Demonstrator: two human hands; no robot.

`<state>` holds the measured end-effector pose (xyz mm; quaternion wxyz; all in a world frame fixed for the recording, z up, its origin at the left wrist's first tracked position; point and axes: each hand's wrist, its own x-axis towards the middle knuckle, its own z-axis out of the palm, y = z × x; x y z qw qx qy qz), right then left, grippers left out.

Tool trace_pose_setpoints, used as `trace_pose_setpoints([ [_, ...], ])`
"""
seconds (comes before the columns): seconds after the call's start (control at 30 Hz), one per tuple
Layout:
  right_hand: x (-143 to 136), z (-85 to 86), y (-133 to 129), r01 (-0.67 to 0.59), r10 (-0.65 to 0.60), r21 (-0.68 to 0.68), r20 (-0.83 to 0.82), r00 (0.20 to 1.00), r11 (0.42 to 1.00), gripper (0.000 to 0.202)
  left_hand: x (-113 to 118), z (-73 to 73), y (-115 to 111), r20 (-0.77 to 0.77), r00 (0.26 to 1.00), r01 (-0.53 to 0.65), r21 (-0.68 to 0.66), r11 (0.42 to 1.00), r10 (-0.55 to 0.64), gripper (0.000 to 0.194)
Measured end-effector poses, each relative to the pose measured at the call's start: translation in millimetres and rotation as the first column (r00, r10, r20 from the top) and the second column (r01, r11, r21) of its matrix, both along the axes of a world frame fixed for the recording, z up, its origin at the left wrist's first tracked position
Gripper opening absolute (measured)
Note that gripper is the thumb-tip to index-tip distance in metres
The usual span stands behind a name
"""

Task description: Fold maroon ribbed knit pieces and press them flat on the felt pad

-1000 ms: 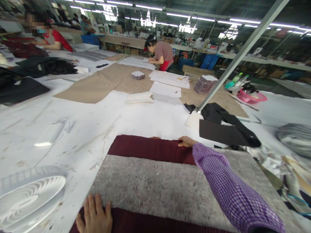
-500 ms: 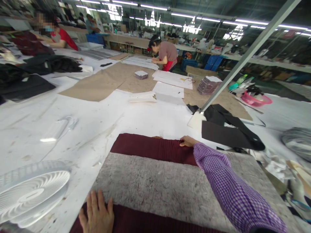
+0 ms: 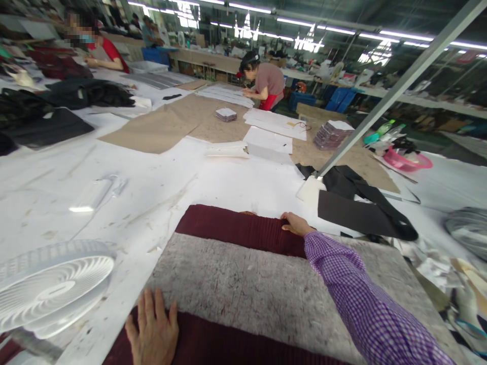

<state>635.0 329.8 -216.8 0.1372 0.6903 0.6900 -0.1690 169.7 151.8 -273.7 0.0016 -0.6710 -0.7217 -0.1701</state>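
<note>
My left hand (image 3: 155,324) lies flat with fingers spread, on the near strip of dark maroon fabric (image 3: 228,338) and reaching onto the mottled grey board (image 3: 243,284). Across the board's far edge runs another strip of pleated maroon fabric (image 3: 218,223). At the right part of that strip my right hand (image 3: 297,224) pinches its far edge, fingers curled over it and thumb on the near side. The right arm, in a purple checked sleeve, stretches over the board and hides part of it. A small brown item shows just behind the far strip.
A white fan (image 3: 57,291) stands at the left. A metal pole (image 3: 384,96) rises from a white base beside black fabric pieces (image 3: 353,210). Farther back are brown paper (image 3: 160,126), stacked pieces (image 3: 332,136) and a pink basket (image 3: 407,161). Other people work beyond.
The view has shifted slightly, so the background sits a little to the right. Both hands keep their places on the fabric strips.
</note>
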Motion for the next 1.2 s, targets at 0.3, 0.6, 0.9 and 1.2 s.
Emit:
trace_pose_setpoints([
  [0.3,-14.3,15.6,20.7,-0.351,0.349,-0.025,-0.066,0.935,0.936,0.04,0.3,0.2,0.9,-0.039,0.999,-0.015,-0.011,1.0,0.015,0.063],
  [0.6,-22.0,22.0,37.3,-0.425,0.425,-0.132,-0.028,0.905,0.896,0.038,0.7,1.5,1.4,0.012,1.0,-0.007,-0.007,1.0,0.007,0.063],
  [0.9,-15.8,17.0,36.9,-0.454,0.455,-0.123,-0.019,0.89,0.882,0.031,2.4,4.2,1.3,-0.025,1.0,-0.019,-0.019,1.0,0.019,0.063],
  [1.2,-9.4,9.6,34.1,-0.362,0.368,-0.154,0.006,0.93,0.919,0.024,0.2,1.7,1.1,-0.021,1.0,-0.011,-0.022,1.0,0.01,0.064],
])
